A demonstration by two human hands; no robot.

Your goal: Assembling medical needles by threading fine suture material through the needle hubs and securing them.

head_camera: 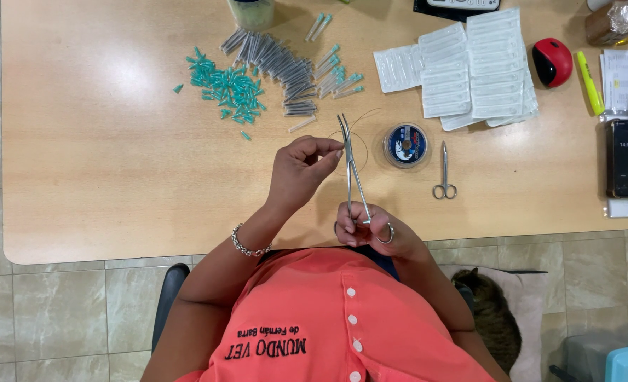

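Two hands work above the tabletop's near edge: right hand (367, 230) closed around the ring handles of metal forceps (352, 166), tips pointing toward the far edge; left hand (301, 170) pinching thin wire (362, 145) beside the forceps. Round spool (405, 145) and scissors (444, 173) lie just right; teal caps (229, 90) near the far edge.

A pale wooden table with rounded corners (101, 198) fills twelve o'clock; glossy beige floor tiles (59, 311) spread toward six
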